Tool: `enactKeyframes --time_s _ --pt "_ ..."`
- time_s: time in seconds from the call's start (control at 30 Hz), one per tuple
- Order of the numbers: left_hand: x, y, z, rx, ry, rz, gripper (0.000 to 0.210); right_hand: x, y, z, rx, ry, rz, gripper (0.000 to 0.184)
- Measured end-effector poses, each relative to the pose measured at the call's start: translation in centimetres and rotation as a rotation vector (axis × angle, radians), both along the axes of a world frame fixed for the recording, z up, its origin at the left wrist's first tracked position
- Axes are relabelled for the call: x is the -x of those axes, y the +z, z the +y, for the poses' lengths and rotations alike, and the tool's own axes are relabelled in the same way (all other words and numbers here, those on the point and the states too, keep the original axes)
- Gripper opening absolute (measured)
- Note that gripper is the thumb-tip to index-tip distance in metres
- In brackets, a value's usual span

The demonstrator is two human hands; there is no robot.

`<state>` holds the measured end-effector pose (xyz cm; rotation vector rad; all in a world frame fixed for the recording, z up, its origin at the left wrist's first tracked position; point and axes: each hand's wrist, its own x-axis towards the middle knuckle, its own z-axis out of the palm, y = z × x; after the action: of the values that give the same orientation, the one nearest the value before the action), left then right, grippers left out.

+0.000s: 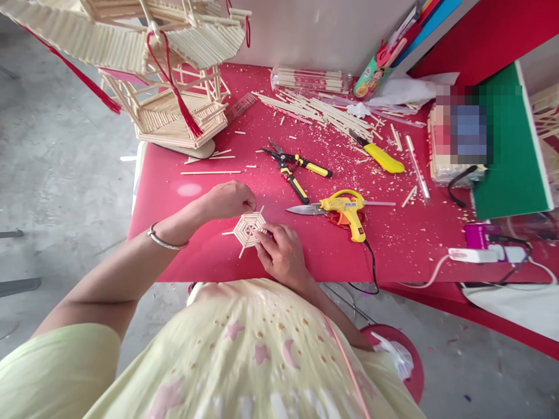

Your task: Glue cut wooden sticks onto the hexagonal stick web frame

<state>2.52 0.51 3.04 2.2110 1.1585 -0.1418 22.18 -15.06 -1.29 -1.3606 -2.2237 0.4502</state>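
A small hexagonal web-like frame of thin wooden sticks (pixel 250 229) lies over the red table near its front edge. My right hand (pixel 283 251) grips its right side, thumb and fingers at the rim. Just above the frame's upper edge is my left hand (pixel 230 199), its fingers curled and pinched together close to one protruding stick; whatever is in the pinch is too small to make out. Right of the hands, a yellow hot glue gun (pixel 345 208) lies with its nozzle toward them. Yellow-and-black cutting pliers (pixel 293 164) lie open beyond it.
A large wooden-stick pavilion model (pixel 179 110) with red tassels stands at the back left. Loose sticks (pixel 321 110), shavings and a yellow utility knife (pixel 384 158) lie farther back. The glue gun's black cord (pixel 373 262) hangs over the front edge. A purple box (pixel 478 235) sits right.
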Motion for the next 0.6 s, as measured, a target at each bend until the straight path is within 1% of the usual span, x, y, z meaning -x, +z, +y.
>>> enactKeyframes --time_s 0.13,0.27,0.43,0.6 --pt "0.53 -0.44 0.51 0.075 -0.013 -0.068 0.022 0.01 -0.05 -0.06 0.009 0.004 0.003 0.031" --pt "0.81 -0.53 0.82 0.140 -0.019 -0.135 0.023 0.03 -0.04 -0.10 0.000 -0.001 0.011 0.032" --pt "0.85 -0.58 0.82 0.141 -0.026 -0.168 0.023 0.10 -0.04 -0.05 0.011 -0.005 0.019 0.031" --pt "0.88 -0.58 0.56 0.104 -0.014 -0.126 0.024 0.10 0.09 0.03 0.004 -0.004 0.032 0.031"
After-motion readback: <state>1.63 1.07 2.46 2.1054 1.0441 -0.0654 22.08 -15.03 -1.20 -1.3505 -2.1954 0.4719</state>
